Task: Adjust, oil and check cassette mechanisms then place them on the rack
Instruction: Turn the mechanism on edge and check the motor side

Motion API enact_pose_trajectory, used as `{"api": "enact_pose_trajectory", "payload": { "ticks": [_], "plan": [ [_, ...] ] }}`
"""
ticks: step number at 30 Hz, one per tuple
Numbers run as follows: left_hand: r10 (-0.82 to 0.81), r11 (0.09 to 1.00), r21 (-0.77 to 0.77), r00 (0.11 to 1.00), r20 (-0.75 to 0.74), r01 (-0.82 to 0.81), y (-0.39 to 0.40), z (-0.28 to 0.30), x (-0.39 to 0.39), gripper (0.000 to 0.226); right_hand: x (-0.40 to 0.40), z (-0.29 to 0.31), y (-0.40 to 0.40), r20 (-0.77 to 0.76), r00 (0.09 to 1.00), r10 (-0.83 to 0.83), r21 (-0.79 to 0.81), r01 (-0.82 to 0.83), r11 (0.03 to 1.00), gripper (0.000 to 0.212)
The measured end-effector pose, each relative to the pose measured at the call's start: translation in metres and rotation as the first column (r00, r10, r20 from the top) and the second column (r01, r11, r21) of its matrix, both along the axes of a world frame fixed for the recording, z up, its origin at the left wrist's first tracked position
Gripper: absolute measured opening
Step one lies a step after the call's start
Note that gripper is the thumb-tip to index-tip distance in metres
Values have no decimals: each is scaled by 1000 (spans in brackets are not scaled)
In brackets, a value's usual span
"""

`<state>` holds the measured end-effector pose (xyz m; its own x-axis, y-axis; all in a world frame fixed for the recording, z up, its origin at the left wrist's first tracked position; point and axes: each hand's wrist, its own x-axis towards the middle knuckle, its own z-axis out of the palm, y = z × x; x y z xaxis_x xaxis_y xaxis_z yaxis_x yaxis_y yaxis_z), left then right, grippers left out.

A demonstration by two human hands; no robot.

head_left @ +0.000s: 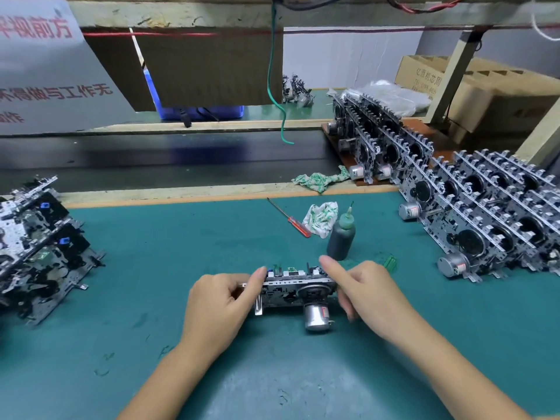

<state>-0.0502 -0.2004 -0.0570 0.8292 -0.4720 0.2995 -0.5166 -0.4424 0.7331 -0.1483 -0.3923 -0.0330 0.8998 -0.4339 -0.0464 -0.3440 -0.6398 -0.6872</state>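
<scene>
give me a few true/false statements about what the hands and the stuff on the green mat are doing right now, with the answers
1. Both hands hold one cassette mechanism over the green mat. True: the left hand grips its left end and the right hand its right end.
2. The right hand is holding the oil bottle. False: the bottle stands upright on the mat beyond the hands, untouched.
3. The red-handled screwdriver lies on the mat beside a patterned rag. True.
4. The screwdriver is in the left hand. False: it lies on the mat, held by neither hand.
5. Rows of mechanisms stand at the right. True.
</scene>
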Motion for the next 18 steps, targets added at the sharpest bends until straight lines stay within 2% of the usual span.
{"api": "enact_pose_trajectory", "payload": {
  "ticks": [2, 3, 4, 5, 7, 8, 10, 11, 14, 18],
  "plan": [
    [84, 985, 126, 960, 267, -121, 1, 5, -3, 47, -3, -3, -5, 66, 997, -37, -259, 53, 964, 82],
    [112, 980, 121, 936, 334, -160, 0, 8, -5, 44, -4, -4, -9, 150, 989, -15, -297, 59, 953, 70],
    [124, 983, 83, 925, 358, -164, -2, 12, -6, 44, -5, -6, -12, 212, 977, 36, -232, 14, 973, 52],
    [100, 992, 36, 928, 359, -121, -6, 15, -6, 43, -5, -7, -14, 242, 965, 100, -92, -79, 993, 38],
    [-77, 996, -18, 946, 315, 88, -14, 22, -1, 43, -4, -13, -15, 252, 943, 216, 166, -262, 951, 42],
    [-198, 978, -15, 939, 280, 210, -19, 24, 1, 43, -2, -17, -15, 267, 933, 240, 213, -300, 930, 44],
    [-370, 925, -8, 907, 200, 379, -26, 27, 6, 37, 3, -22, -13, 321, 921, 219, 247, -305, 920, 38],
    [-404, 911, -16, 899, 172, 412, -28, 26, 7, 34, 5, -23, -12, 340, 921, 191, 270, -291, 918, 36],
    [-425, 899, -43, 891, 162, 436, -30, 21, 10, 29, 9, -26, -12, 352, 924, 148, 346, -275, 897, 32],
    [-444, 892, -5, 879, 173, 451, -31, 18, 13, 27, 9, -27, -12, 377, 909, 178, 334, -313, 889, 29]
  ]
}}
